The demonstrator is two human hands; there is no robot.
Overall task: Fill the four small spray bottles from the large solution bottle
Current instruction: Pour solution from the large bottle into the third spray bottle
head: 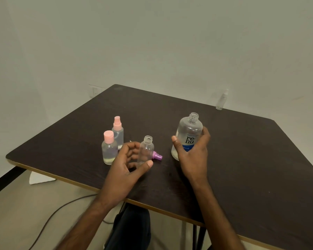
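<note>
Around: pink-capped bottles [109, 150] stood just left of the left hand [126, 165]; a purple spray cap [157, 156] lay beside it.
Small bottle [146, 148]: open, upright, held between curled left fingers and thumb.
Large bottle [188, 134]: uncapped, gripped by the right hand [193, 154].

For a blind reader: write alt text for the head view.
A person's right hand grips an uncapped large solution bottle at a dark table, while the left hand holds an open small bottle. A purple spray cap lies between them; two pink-capped bottles stand at left.
</note>
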